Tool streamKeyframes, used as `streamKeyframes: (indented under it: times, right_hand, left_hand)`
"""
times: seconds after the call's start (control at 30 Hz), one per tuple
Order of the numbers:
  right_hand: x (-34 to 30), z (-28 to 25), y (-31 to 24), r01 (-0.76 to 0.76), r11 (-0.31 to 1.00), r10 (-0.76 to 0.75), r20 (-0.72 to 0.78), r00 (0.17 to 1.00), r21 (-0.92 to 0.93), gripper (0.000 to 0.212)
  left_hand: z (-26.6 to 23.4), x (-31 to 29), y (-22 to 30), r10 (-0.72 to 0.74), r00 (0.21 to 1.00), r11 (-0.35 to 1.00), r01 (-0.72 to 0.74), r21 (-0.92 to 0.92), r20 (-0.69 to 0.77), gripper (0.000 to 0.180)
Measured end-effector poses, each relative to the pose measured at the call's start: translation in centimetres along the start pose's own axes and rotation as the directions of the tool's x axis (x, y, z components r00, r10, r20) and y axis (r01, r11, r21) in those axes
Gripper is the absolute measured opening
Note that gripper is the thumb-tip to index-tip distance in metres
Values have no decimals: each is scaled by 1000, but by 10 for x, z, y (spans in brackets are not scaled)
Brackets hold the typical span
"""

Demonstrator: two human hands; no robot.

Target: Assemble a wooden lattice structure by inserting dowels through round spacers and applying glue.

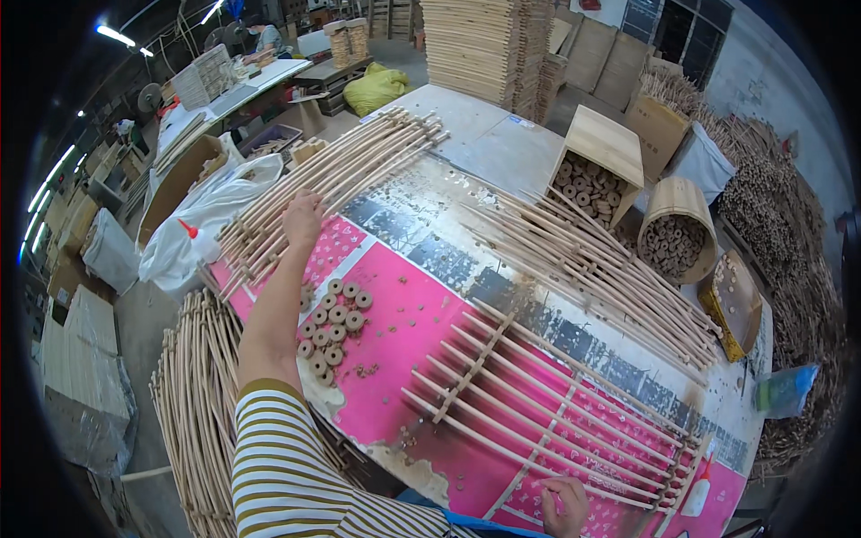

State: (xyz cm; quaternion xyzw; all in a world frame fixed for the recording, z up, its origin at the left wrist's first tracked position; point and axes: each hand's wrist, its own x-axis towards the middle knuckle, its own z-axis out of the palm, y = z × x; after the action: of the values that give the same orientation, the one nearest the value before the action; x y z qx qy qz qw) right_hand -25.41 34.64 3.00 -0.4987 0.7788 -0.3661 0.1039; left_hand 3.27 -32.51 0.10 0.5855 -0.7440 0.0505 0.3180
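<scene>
My left hand [303, 217] reaches across to a stack of long thin wooden rods [359, 161] at the far left of the table. Its fingers are curled down onto a rod at the stack's near side; the fingertips are partly hidden. Down at the front edge, my right hand [563, 507] hovers beside a flat rack of parallel wooden rods [529, 403], fingers loosely bent and apart, with nothing visible in them. Two crosspieces join the rack's rods, one near each end. Between my left forearm and the rack lies a cluster of brown wooden rings [334, 325].
More loose rods [592, 260] lie along the table's far side. Two wooden containers of rings, a square box [610, 143] and a round tub [679, 193], rest on their sides. Red-tipped glue bottles [696, 495] [204, 244] stand at both ends. A rod bundle [193, 421] leans at left.
</scene>
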Motion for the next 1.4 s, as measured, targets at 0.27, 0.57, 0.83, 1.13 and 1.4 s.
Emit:
streamKeyframes:
  times: [0.27,0.57,0.83,1.13,1.4]
  right_hand:
    - [23,12,-5,-72,992,69,37,997,104,16]
    - [27,20,-11,-37,995,33,45,998,95,15]
    - [7,23,10,-81,994,81,1,997,77,12]
    - [-74,-10,39,-351,931,364,-150,919,103,14]
    - [-140,-13,75,-336,942,318,-330,889,4,13]
  left_hand:
    - [50,25,-5,18,1000,999,-18,30,20,21]
    - [54,14,-21,78,991,990,-90,110,109,29]
    - [55,12,-38,225,974,953,-216,211,-20,47]
    - [-28,-119,226,832,549,489,-654,-577,83,37]
    - [-17,-257,341,957,190,287,-730,-621,219,40]
